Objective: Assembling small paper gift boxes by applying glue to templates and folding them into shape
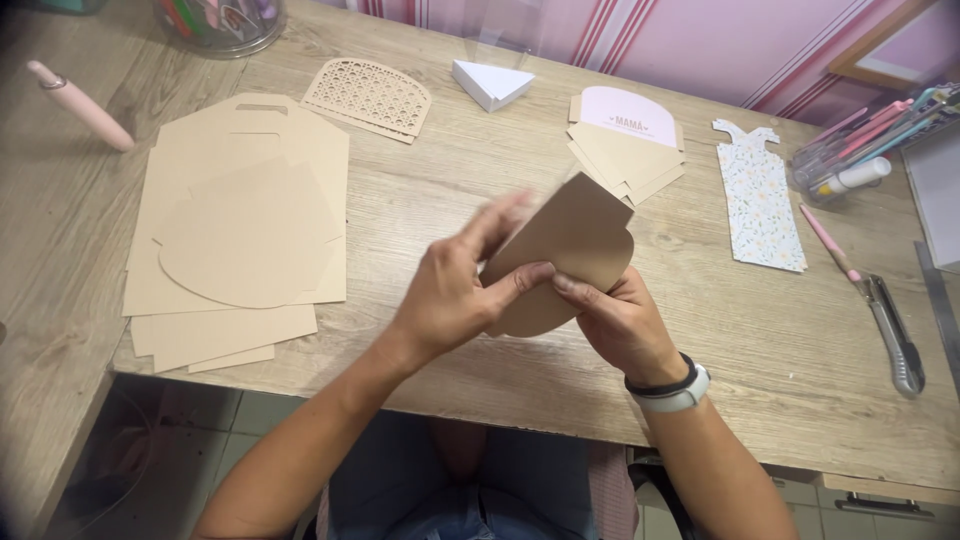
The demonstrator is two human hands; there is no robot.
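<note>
The left hand (450, 290) has its thumb and fingers pinched shut on the near-left side of a brown card piece (570, 250). The right hand (615, 320) holds the same piece from below, its fingers pressed together on the round bottom edge. The card piece is up in the air, just above the middle of the table (780, 370), closer to the near edge than the far one. It has one round end and straight sides, and it leans back a little.

The card looks thin and light. It seems stiff enough to stand up in the fingers, but I think it would bend or crease if squeezed hard. The edges are the best places to hold it, the way both hands do now.

A black and white wristband (672, 390) is on the right wrist.

To the left lies a stack of brown card sheets (240, 240), near the left edge. At the far side are a card piece full of little holes (368, 97), a small white folded triangle (492, 83) and a little pile of card shapes with a pink top (625, 145). A flowery paper strip (760, 195) lies to the right. A craft knife (895, 335) rests near the right edge, and a pink pen (80, 105) lies at the far left corner.
</note>
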